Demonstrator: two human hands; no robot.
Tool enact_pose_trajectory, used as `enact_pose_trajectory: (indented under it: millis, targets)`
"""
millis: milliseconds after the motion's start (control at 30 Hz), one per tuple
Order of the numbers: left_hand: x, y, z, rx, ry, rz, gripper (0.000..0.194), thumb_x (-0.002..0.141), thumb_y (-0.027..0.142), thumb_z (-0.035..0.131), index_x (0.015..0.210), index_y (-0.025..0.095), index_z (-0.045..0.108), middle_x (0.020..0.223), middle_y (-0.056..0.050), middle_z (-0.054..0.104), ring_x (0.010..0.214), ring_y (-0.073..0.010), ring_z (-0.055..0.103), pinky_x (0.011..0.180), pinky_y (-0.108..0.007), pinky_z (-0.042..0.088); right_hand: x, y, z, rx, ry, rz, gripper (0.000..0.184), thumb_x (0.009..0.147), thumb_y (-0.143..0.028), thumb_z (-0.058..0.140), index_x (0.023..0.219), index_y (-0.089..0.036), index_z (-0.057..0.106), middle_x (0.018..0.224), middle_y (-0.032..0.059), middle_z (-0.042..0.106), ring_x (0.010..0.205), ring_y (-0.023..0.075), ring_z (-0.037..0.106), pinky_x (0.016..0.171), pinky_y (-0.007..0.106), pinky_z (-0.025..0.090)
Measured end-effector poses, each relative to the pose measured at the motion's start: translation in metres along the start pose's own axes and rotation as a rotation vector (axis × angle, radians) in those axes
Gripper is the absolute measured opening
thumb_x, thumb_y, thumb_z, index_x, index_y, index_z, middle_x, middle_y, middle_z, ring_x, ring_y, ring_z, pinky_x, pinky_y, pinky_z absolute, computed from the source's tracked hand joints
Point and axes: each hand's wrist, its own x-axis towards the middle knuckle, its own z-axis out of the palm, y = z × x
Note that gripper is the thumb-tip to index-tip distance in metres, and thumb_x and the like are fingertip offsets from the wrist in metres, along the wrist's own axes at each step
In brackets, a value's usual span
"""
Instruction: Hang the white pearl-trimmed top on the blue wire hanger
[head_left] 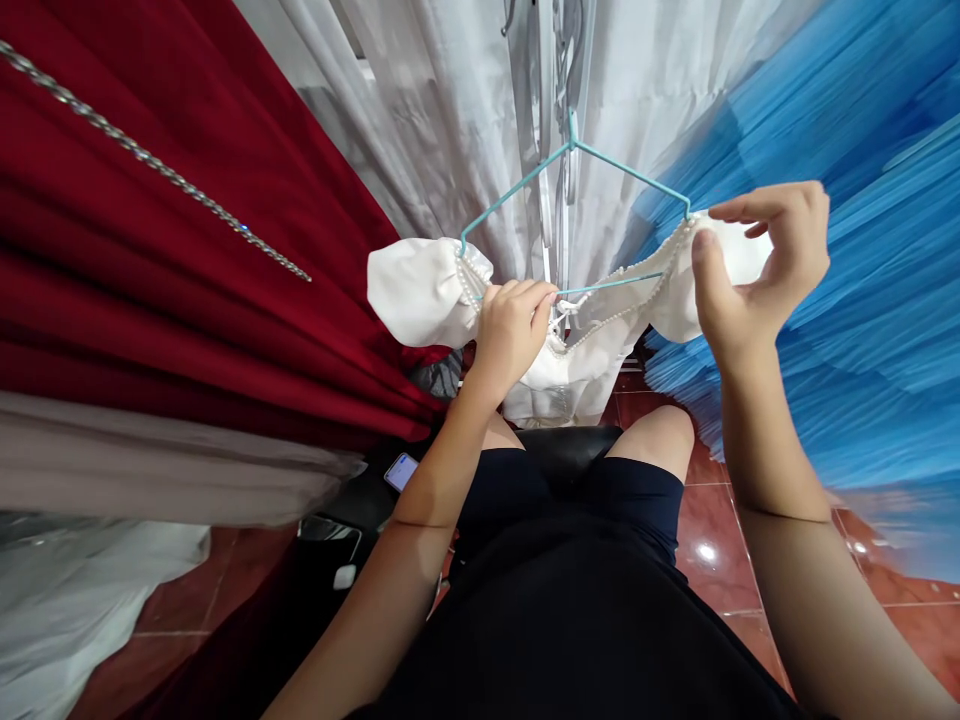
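A white dress with puffed sleeves and pearl trim hangs on a teal wire hanger in front of me. My left hand is closed near the dress's neckline, pinching the pearl strands beside the hanger's lower bar. My right hand grips the right puffed sleeve at the hanger's right end, thumb on the near side and fingers curled over the top. The dress's bodice drops between my hands toward my knees.
A dark red gown with a silver chain trim hangs at left. Blue tulle fills the right. White plastic-covered garments hang behind. A phone lies on a black seat below, over a red tiled floor.
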Motion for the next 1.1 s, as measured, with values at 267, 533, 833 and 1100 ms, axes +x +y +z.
enact_pose_trajectory:
  millis: [267,533,833,1100]
  targets:
    - [-0.002,0.002,0.005,-0.012,0.037,-0.003,0.025,0.112,0.027,0.048,0.103,0.024,0.071,0.097,-0.004,0.077,0.090,-0.0245,0.064,0.088,-0.040,0.039,-0.047,-0.021,0.063,0.136,-0.543,0.056,0.035,0.109,-0.051,0.045,0.113,-0.025,0.067,0.108,0.0063,0.073,0.103,0.0236,0.064,0.094,0.044,0.047]
    - [-0.011,-0.003,-0.001,-0.132,0.103,0.058,0.024,0.111,0.029,0.049,0.122,0.025,0.071,0.126,-0.007,0.076,0.118,-0.0250,0.069,0.109,-0.042,0.047,-0.086,-0.021,0.098,-0.022,-0.394,0.083,0.033,0.110,-0.046,0.047,0.112,-0.026,0.073,0.080,0.0020,0.068,0.084,0.0211,0.057,0.088,0.040,0.037]
    - [-0.007,-0.047,-0.025,-0.174,0.520,-0.288,0.040,0.095,0.017,0.061,0.134,0.026,0.063,0.143,-0.013,0.063,0.151,-0.0364,0.049,0.126,-0.060,0.041,-0.084,-0.024,0.097,0.029,-0.362,0.124,0.036,0.109,-0.048,0.047,0.092,-0.024,0.067,0.076,0.0014,0.065,0.082,0.0205,0.056,0.089,0.041,0.037]
    - [0.009,-0.089,-0.052,-0.111,0.470,-0.181,0.033,0.105,0.017,0.042,0.110,0.020,0.074,0.109,-0.003,0.077,0.110,-0.0211,0.074,0.099,-0.034,0.058,-0.078,-0.025,0.094,-0.004,-0.330,0.142,0.031,0.106,-0.045,0.053,0.088,-0.024,0.066,0.072,0.0011,0.062,0.080,0.0203,0.056,0.087,0.040,0.038]
